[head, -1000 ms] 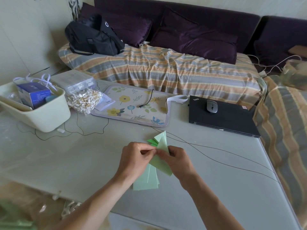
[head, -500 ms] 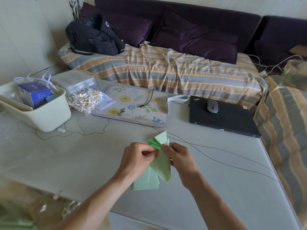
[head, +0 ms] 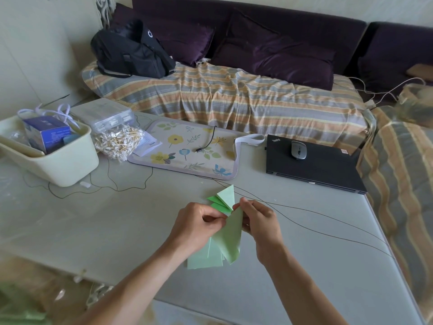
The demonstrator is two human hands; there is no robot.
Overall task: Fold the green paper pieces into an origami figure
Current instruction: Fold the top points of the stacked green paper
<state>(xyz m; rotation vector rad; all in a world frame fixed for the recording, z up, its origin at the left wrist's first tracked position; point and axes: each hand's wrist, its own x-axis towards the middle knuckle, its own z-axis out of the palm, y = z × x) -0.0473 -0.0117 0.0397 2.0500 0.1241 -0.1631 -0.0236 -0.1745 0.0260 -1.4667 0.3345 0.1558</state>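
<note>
Low centre of frame, left hand (head: 196, 225) & right hand (head: 259, 220) both pinch a folded green paper piece (head: 230, 238), held just above the surface (head: 117, 231). More green pieces (head: 206, 258) lie flat underneath; folded ones (head: 222, 199) poke out behind fingers. Laptop (head: 314, 165) upper right.

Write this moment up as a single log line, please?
step: folding | left hand: pinches light green paper piece | right hand: pinches same piece | folded green pieces: on table behind hands
</note>
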